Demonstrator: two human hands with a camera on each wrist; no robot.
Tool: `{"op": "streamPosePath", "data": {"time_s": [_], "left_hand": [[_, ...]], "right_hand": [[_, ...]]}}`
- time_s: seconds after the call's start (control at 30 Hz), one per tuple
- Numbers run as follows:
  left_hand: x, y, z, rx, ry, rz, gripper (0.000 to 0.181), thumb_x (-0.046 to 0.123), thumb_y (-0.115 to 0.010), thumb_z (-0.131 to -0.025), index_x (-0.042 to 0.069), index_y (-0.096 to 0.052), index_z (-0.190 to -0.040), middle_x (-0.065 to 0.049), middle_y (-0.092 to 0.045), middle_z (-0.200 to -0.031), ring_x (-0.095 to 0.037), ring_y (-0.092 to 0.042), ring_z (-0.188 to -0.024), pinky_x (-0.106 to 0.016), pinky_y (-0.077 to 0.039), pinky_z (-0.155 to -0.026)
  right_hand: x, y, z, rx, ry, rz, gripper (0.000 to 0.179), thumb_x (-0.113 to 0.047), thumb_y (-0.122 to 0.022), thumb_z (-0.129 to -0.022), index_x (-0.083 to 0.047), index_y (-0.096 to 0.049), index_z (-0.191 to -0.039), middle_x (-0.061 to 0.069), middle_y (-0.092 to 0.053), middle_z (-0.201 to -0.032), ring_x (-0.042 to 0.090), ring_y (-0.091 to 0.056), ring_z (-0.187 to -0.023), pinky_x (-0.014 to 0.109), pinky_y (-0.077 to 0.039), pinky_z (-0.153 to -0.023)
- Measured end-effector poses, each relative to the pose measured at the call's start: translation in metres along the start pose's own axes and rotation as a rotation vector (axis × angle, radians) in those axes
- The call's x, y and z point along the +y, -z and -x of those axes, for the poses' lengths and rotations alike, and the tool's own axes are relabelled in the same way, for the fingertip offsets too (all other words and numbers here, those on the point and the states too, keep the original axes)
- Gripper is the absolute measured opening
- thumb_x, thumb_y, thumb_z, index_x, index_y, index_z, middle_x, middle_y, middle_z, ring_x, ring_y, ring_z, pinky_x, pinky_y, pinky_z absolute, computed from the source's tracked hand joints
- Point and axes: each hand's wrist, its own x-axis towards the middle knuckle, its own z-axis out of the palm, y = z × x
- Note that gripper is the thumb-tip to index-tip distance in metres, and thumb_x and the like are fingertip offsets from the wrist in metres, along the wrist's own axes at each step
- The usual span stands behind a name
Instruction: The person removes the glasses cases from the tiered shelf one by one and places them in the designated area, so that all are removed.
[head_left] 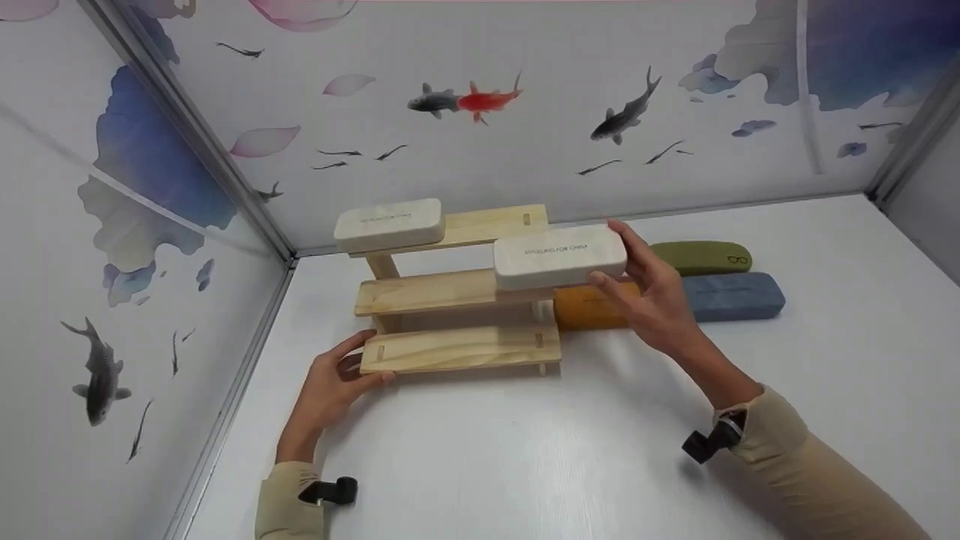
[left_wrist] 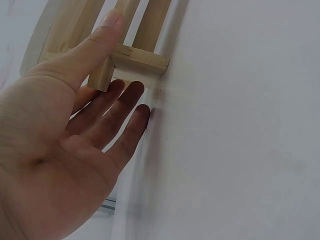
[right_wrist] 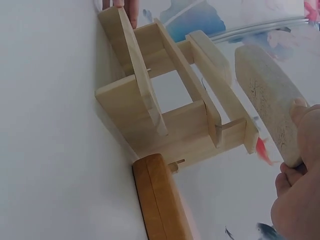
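Observation:
My right hand [head_left: 660,304] grips the right end of a white glasses case [head_left: 559,256] with printed lettering. The case is held up in front of the right part of a three-tier wooden rack [head_left: 461,350]; the right wrist view shows it apart from the shelves. A similar white case [head_left: 390,223] lies on the left of the top shelf. At the rack's lower left end, my left hand [head_left: 330,386] holds the bottom shelf, its thumb at the front edge and its fingers round the end. The left wrist view shows the fingertips [left_wrist: 134,89] close beside the wood.
Right of the rack lie an orange case [head_left: 592,307], partly behind my right hand, a blue case [head_left: 735,296] and a green case [head_left: 701,256] with a glasses mark. Printed wall panels [head_left: 525,165] stand behind and to the left of the white table [head_left: 480,457].

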Motion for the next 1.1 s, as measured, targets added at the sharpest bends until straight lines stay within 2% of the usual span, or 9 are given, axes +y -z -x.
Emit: {"op": "streamPosePath", "data": {"time_s": [0.2,0.47,0.6,0.7,0.83,0.97,1.1], "left_hand": [[-0.001,0.0,0.0,0.002,0.009,-0.007,0.086,0.025,-0.096,-0.085,0.019,-0.055,-0.16,-0.013,-0.058,-0.158,-0.033,-0.065,-0.138,-0.025,-0.061,-0.101],[-0.002,-0.001,-0.001,-0.01,0.009,-0.002,0.086,0.026,-0.096,-0.085,0.019,-0.054,-0.16,-0.012,-0.055,-0.161,-0.034,-0.064,-0.14,-0.025,-0.061,-0.101],[-0.002,-0.001,-0.001,-0.007,0.005,0.001,0.087,0.025,-0.096,-0.085,0.017,-0.054,-0.16,-0.013,-0.057,-0.159,-0.034,-0.064,-0.14,-0.025,-0.061,-0.101],[-0.001,-0.001,-0.001,-0.005,0.0,-0.006,0.087,0.025,-0.096,-0.084,0.016,-0.054,-0.16,-0.012,-0.058,-0.158,-0.032,-0.063,-0.141,-0.027,-0.059,-0.106],[-0.001,-0.002,-0.001,-0.003,-0.012,-0.022,0.089,0.025,-0.097,-0.084,0.014,-0.053,-0.16,-0.01,-0.058,-0.159,-0.028,-0.061,-0.144,-0.03,-0.055,-0.113],[-0.001,-0.001,-0.001,-0.006,-0.032,-0.022,0.089,0.023,-0.096,-0.084,0.011,-0.052,-0.161,-0.009,-0.057,-0.161,-0.028,-0.06,-0.145,-0.026,-0.054,-0.113],[-0.002,0.0,0.0,-0.007,-0.05,-0.011,0.088,0.021,-0.096,-0.085,0.009,-0.053,-0.16,-0.01,-0.057,-0.161,-0.029,-0.06,-0.144,-0.02,-0.054,-0.108]], "right_hand": [[-0.002,0.012,0.016,0.006,0.001,0.043,0.08,0.001,-0.074,-0.101,-0.018,-0.038,-0.169,0.011,-0.052,-0.166,0.008,-0.057,-0.146,0.017,-0.048,-0.116],[-0.002,0.026,0.035,-0.024,-0.039,0.057,0.081,0.001,-0.074,-0.101,-0.015,-0.035,-0.17,0.011,-0.05,-0.167,0.006,-0.057,-0.147,0.013,-0.055,-0.102],[-0.003,0.034,0.042,-0.039,-0.066,0.143,0.082,-0.005,-0.075,-0.102,-0.018,-0.034,-0.171,0.01,-0.049,-0.169,0.001,-0.059,-0.142,0.011,-0.053,-0.089],[-0.003,0.039,0.048,-0.042,-0.069,0.2,0.082,-0.008,-0.076,-0.102,-0.02,-0.034,-0.171,0.009,-0.049,-0.169,-0.002,-0.059,-0.14,0.009,-0.052,-0.09],[-0.001,0.047,0.054,-0.059,-0.048,0.207,0.083,-0.004,-0.076,-0.101,-0.022,-0.034,-0.171,0.01,-0.045,-0.171,-0.001,-0.055,-0.146,0.01,-0.051,-0.107],[0.0,0.056,0.062,-0.068,-0.035,0.224,0.084,-0.002,-0.076,-0.101,-0.023,-0.035,-0.17,0.01,-0.049,-0.169,-0.001,-0.059,-0.142,0.011,-0.053,-0.105],[0.004,0.066,0.071,-0.07,-0.065,0.271,0.082,-0.005,-0.077,-0.101,-0.021,-0.036,-0.17,0.01,-0.054,-0.165,-0.005,-0.061,-0.136,0.009,-0.053,-0.1]]}}
